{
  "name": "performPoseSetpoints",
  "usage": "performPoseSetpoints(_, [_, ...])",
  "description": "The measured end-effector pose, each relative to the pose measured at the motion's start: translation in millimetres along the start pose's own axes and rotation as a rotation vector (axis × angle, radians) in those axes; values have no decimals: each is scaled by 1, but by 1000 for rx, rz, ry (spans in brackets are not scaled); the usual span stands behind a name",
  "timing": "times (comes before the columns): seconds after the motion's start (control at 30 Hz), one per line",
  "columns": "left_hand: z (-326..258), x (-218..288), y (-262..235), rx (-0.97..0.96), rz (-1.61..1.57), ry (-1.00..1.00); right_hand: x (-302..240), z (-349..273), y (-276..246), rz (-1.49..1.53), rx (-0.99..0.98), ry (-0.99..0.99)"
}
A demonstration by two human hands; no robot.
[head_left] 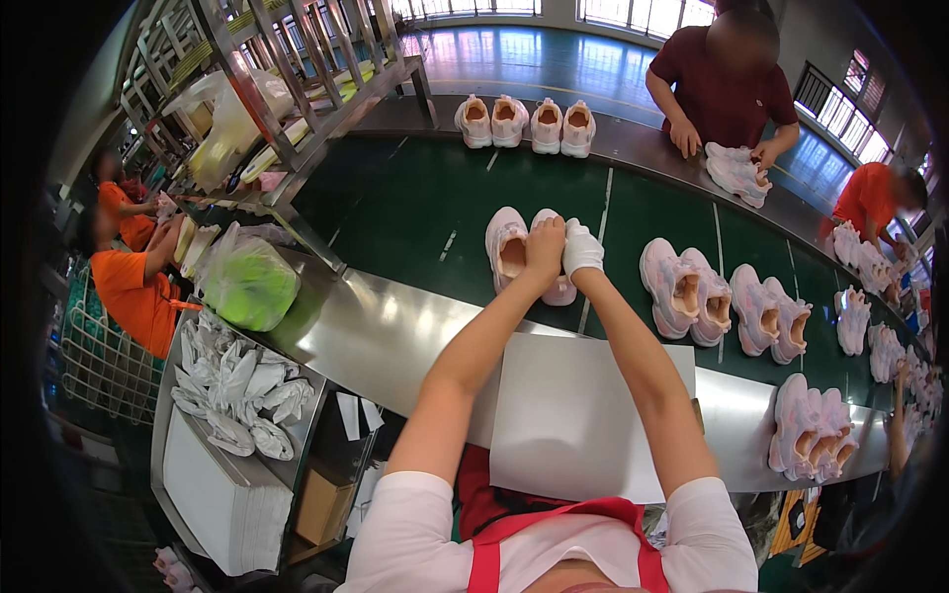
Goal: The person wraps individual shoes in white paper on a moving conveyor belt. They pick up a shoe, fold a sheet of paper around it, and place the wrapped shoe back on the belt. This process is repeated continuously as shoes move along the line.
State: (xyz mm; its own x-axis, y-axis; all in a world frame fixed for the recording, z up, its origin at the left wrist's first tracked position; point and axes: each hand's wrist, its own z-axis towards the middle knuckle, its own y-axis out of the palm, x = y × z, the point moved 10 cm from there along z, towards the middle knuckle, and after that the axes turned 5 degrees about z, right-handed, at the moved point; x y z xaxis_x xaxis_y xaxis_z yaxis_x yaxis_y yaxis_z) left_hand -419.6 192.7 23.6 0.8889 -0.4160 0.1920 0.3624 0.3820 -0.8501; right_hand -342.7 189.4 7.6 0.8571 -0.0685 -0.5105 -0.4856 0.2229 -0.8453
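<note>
Shoes are sitting side by side on the green belt (395,193), near its metal edge (371,331), and the person's two hands are working at the right-hand one. Step in hand, my read: adjusting the upper of the right shoe (560,294), while the left shoe (505,229) is standing free beside it. Bare left hand (543,247) is bending its fingers over the shoe's top; gloved right hand (583,249) is bunching just beside it, near the toe end. Grip: fingers looking curled rather than spread on both, but can't tell whether either is pinching a lace, the tongue or nothing, since the hands are hiding the contact.

Next move is probably calling for a light touch with one hand steadying the shoe, so the soft upper isn't creasing.

Looks: pale pink and white, chunky sole, tan lining showing in the left shoe's opening. Toes are pointing away from the person. Right shoe is mostly hiding under the hands, only its heel end showing clearly. Similar pairs (662,287) are waiting to the right. White sheet (578,420) is lying between person and belt, under the forearms.
</note>
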Motion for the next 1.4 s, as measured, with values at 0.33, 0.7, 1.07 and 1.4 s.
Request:
performPoseSetpoints(0.33, [-112, -65, -58, 16, -49, -473, 27, -20, 12, 54, -277, 190])
performPoseSetpoints(0.7, [-83, -6, -121, 240, -262, -76, 43, -218, -169, 310, 169, -82])
performPoseSetpoints(1.07, [-225, 213, -71, -251, -673, 735, 151, -319, -184, -293, 108, 330])
performPoseSetpoints(1.4, [-220, 215, -75, -211, -672, 690, 141, -314, -139, 233, -32, 259])
